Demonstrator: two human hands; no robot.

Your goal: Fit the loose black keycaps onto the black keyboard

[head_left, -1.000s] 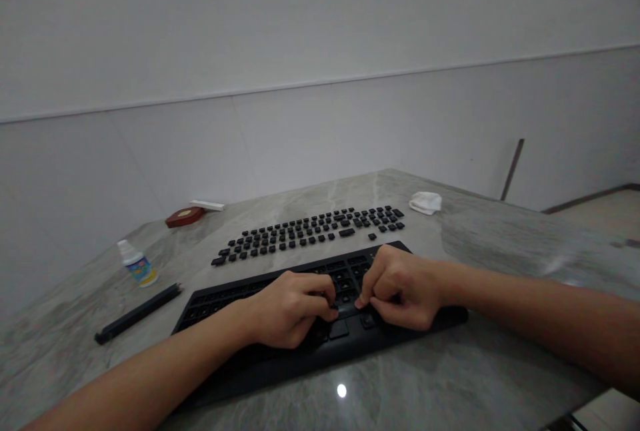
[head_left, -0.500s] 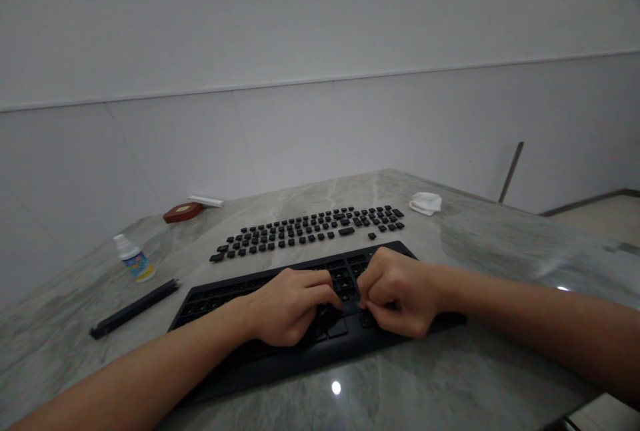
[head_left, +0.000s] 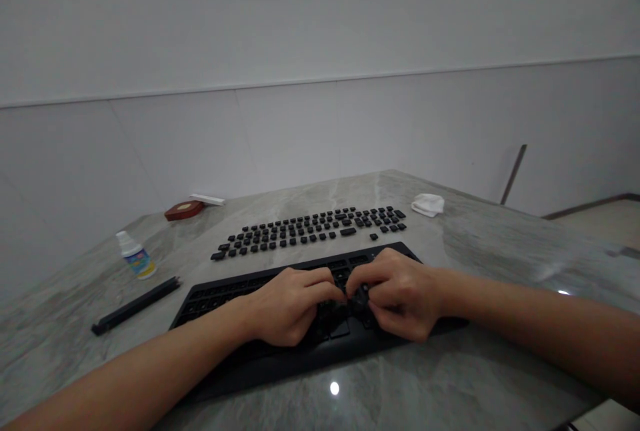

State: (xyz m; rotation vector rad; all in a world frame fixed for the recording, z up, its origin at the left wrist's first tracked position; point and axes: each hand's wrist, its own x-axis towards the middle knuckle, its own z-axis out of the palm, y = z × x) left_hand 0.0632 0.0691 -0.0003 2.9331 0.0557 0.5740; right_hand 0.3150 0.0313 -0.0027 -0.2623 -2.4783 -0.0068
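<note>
A black keyboard (head_left: pixel 280 357) lies slantwise on the table in front of me, and many of its key places show bare sockets. My left hand (head_left: pixel 293 307) rests over its middle, fingers bent down and drawn together at something dark that I cannot make out. Close beside it, my right hand (head_left: pixel 400 294) is closed, its thumb and fingers pinched at a small dark piece low over the keys. What that piece is stays unclear. Behind the keyboard, loose black keycaps (head_left: pixel 348 231) are laid out in rows.
Left of the keyboard are a long dark bar-shaped piece (head_left: pixel 135 305) and a white spray bottle (head_left: pixel 136 259). Farther back lie a reddish-brown box (head_left: pixel 183 210) and a white strip (head_left: pixel 207 199). A crumpled white cloth (head_left: pixel 428 204) is at the back right of the marbled table (head_left: pixel 480 237).
My right hand's fingers have shifted slightly left, closer to the left hand, and a dark piece now shows between them. The left hand has stayed nearly in place.
</note>
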